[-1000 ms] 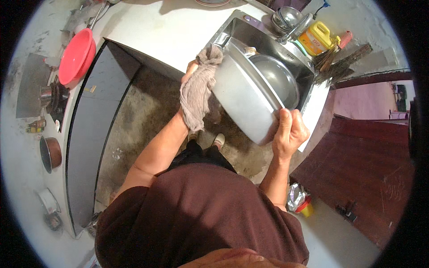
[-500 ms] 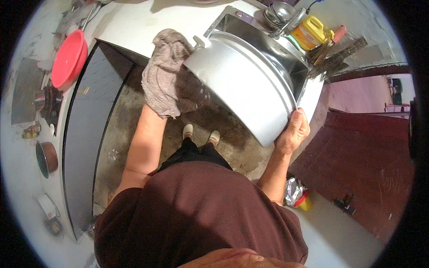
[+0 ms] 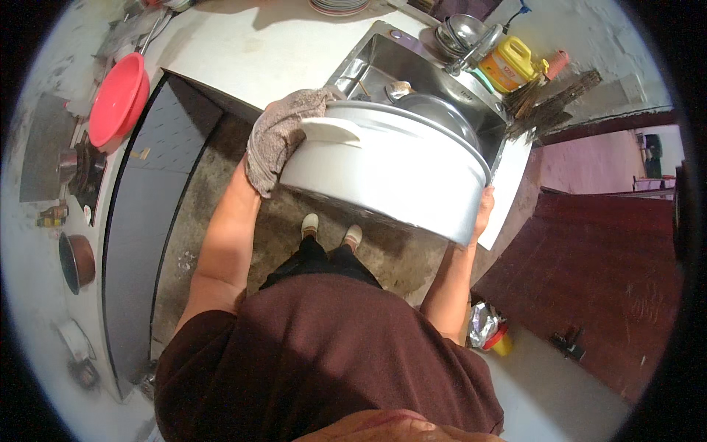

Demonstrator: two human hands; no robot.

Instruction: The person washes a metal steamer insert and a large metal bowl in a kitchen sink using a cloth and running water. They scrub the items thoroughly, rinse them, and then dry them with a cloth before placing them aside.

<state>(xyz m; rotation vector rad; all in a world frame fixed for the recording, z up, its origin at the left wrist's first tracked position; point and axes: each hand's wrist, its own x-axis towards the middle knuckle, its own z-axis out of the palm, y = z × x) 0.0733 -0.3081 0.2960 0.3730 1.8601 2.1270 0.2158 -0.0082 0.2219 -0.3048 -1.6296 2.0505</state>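
Note:
A large silver metal pot (image 3: 390,177) is held up before me at the near edge of the sink (image 3: 471,82), its wall turned toward me. A pale handle (image 3: 331,132) juts from its left side. My right hand (image 3: 484,212) grips the pot's right side near the rim. Wrapped in a grey-brown cloth (image 3: 283,144), my left hand (image 3: 251,184) presses at the pot's left end; the cloth hides its fingers. Behind the pot's rim, a dark round metal vessel (image 3: 442,114) shows in part.
Metal bowls (image 3: 468,31), a yellow jug (image 3: 510,65) and a bristle brush (image 3: 549,99) stand beyond the sink. Stacked plates (image 3: 339,6) sit on the white counter (image 3: 243,55). At left are a pink basin (image 3: 118,99) and a brown pot (image 3: 79,261). A dark red door (image 3: 582,272) is at right.
The pot has turned, its left end coming nearer me and its rim more level. My left hand with the cloth has come nearer and now meets the pot. More of the sink shows.

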